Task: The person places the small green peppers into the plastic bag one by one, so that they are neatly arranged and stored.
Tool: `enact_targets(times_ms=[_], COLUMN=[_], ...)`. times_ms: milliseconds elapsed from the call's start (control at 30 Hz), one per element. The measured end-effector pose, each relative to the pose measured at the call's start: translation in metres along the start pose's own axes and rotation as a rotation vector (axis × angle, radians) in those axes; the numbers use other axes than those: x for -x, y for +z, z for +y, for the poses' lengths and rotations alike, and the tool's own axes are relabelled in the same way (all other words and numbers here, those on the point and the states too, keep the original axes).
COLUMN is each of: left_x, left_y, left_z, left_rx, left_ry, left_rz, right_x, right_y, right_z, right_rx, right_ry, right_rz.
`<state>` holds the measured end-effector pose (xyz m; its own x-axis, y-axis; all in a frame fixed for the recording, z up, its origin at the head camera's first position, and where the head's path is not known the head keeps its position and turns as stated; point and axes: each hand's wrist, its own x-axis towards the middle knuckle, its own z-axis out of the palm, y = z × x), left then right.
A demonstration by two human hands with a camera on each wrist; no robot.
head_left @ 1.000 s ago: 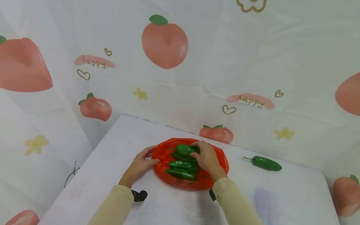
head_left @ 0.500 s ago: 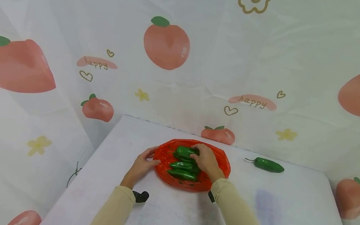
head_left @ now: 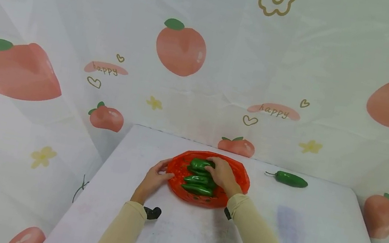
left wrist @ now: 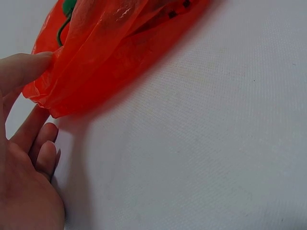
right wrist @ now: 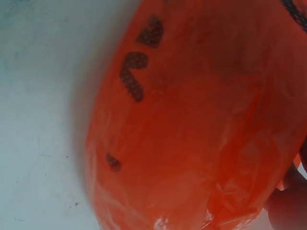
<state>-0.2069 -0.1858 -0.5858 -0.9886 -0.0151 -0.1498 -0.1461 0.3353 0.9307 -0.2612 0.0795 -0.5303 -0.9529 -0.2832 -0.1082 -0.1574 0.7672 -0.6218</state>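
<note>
A red plastic bag [head_left: 176,184] lies on the table in the head view, its mouth spread wide. Several green peppers [head_left: 199,180] lie inside it in a row, stems toward the left. My left hand [head_left: 151,179] pinches the bag's left edge; in the left wrist view the thumb is on top and the fingers are underneath. At the back of the row, my right hand [head_left: 223,173] reaches into the bag and grips a green pepper [head_left: 200,164], covering its right end. The right wrist view mostly shows the bag's outer side, with little of the hand.
Another green pepper [head_left: 291,179] lies alone on the table [head_left: 320,230], right of the bag near the back edge. Patterned white sheeting [head_left: 218,99] rises behind the table and at both sides.
The gripped pepper sits slightly lower, closer to the pepper in front of it. Both hands hold nearly the same places, and the head view has shifted a little.
</note>
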Motion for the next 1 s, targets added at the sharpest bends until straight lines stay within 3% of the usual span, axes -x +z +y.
enact_targets(times_ms=[367, 700, 1000], left_x=[-0.003, -0.004, -0.004], left_y=[0.000, 0.001, 0.000], left_z=[-0.003, -0.005, -0.006], left_rx=[0.001, -0.015, -0.012], left_ry=[0.008, -0.013, -0.010], left_rz=[0.002, 0.009, 0.002], right_x=[0.006, 0.015, 0.020], right_y=[-0.010, -0.018, -0.025], right_z=[-0.001, 0.000, -0.001], right_rx=[0.063, 0.298, 0.466], right_ry=[-0.070, -0.231, -0.187], right_rz=[0.028, 0.155, 0.167])
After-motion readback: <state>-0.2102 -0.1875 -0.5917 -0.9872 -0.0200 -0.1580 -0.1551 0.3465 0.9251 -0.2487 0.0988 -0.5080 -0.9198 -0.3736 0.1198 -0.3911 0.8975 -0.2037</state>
